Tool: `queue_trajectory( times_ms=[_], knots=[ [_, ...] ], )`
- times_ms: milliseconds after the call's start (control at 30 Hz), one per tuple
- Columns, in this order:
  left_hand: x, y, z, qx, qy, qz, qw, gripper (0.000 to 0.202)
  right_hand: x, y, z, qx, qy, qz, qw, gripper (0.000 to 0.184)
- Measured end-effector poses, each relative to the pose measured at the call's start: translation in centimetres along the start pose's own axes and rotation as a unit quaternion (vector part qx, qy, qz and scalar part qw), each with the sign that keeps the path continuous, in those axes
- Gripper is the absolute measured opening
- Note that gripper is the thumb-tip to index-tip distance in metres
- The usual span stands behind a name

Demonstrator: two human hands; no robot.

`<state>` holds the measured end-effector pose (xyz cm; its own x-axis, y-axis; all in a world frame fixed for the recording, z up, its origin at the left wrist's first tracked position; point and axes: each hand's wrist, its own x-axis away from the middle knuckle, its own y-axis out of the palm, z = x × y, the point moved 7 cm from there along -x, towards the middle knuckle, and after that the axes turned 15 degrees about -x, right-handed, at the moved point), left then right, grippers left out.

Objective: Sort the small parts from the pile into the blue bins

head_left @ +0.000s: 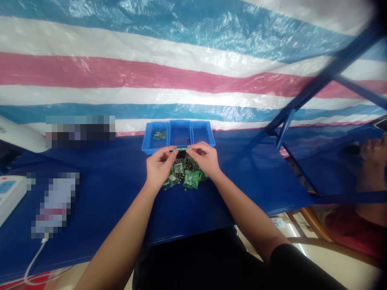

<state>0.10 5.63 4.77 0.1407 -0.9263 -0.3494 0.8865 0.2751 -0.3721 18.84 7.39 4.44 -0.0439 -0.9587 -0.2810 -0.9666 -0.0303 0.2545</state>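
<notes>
Both my hands are raised over a pile of small green circuit boards (191, 177) on the blue table (105, 193). My left hand (159, 165) and my right hand (206, 158) pinch the two ends of one thin green circuit board (182, 148), held edge-on between them. Just behind the hands stands a blue three-compartment tray (180, 135). Its left compartment holds a green board (160, 134), and a small dark part (188, 140) lies in the middle one.
A white power strip (9, 193) with a cable lies at the left edge. A blue metal frame (305, 96) rises at the right. Another person's hand (373, 148) shows at the far right. A striped tarp hangs behind the table.
</notes>
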Motion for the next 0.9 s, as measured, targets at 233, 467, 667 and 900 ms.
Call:
queue_trajectory(
  times_ms=[233,467,667,900],
  knots=[
    [0.2,-0.4,0.8,-0.007,0.018,-0.007,1.0,0.025,-0.1,0.3,0.8,-0.082,0.073,-0.03,0.993,0.026],
    [0.1,-0.4,0.2,-0.032,0.005,0.02,0.999,0.022,-0.3,0.3,1.2,-0.07,0.054,-0.029,0.996,0.026],
    [0.0,-0.2,0.2,0.004,-0.008,0.026,1.0,0.022,-0.2,0.3,1.0,-0.034,0.046,-0.031,0.998,0.024],
    [-0.3,0.2,-0.8,0.069,-0.042,0.013,0.997,0.03,-0.2,0.4,0.9,-0.052,0.061,-0.027,0.996,0.029]
  ],
)
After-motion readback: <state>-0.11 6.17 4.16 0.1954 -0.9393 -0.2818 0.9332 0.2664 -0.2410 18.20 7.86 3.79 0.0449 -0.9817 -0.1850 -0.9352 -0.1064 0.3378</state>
